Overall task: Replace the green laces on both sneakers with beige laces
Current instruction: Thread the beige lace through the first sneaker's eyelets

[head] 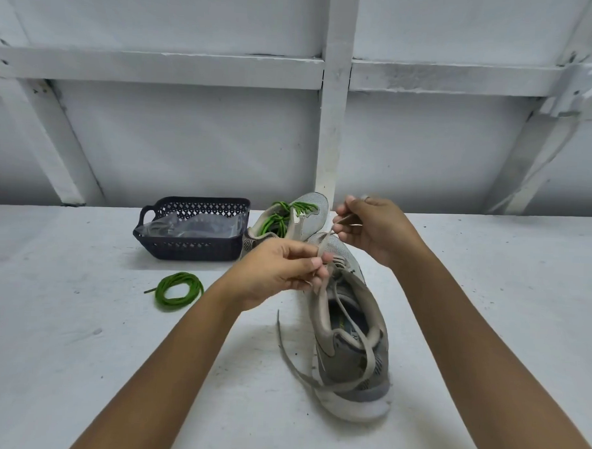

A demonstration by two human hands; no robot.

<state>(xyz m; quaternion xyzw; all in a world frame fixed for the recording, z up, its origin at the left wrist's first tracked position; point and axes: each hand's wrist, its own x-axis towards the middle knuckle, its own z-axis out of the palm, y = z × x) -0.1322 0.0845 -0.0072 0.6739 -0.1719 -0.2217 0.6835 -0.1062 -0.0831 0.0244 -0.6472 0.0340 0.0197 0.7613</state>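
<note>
The left hand point(279, 274) and right hand point(371, 227) each pinched the beige lace point(325, 242) above the near grey sneaker point(346, 367), mid-table. The far sneaker point(310, 221) wore green laces point(277, 220). Another green lace point(163, 295) lay coiled left. The insole print was unreadable.

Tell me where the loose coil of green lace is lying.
In the head view, the coiled green lace lies on the white table, to the left of the left hand and just in front of the dark basket.
</note>
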